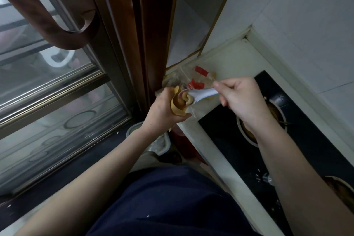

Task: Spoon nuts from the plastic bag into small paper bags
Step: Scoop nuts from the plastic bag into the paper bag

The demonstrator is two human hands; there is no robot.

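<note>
My left hand (pixel 162 111) grips a small brown paper bag (pixel 177 104) with its mouth held open, just off the counter's corner. My right hand (pixel 240 98) pinches the handle of a white spoon (pixel 199 95). The spoon's bowl is tipped over the bag's mouth and carries pale curved nuts (pixel 188 99). Behind the spoon, a clear plastic bag (pixel 201 78) with red markings lies on the counter near the wall corner; its contents are mostly hidden by the spoon and my hands.
A black glass gas hob (pixel 298 120) with a burner sits on the white counter (pixel 226 57) under my right forearm. A brown-framed sliding glass door (pixel 57 82) stands to the left. On the floor below is a grey tub (pixel 159 143). White tiled wall at right.
</note>
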